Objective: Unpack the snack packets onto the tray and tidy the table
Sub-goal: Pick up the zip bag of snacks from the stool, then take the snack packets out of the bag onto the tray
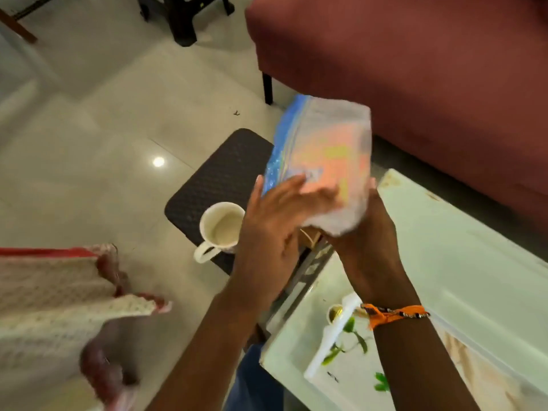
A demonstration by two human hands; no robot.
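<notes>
A clear zip bag with a blue seal strip is held up in the middle of the view, with orange and yellow snack packets showing blurred through the plastic. My left hand lies flat against its near side. My right hand, with an orange thread band at the wrist, grips the bag's bottom from below. Under my right arm a white tray with a green leaf print rests on the white table.
A white mug of pale liquid stands on a dark woven stool left of the table. A maroon sofa fills the back right. A patterned cloth lies at the left. A small gold-rimmed cup sits by the tray.
</notes>
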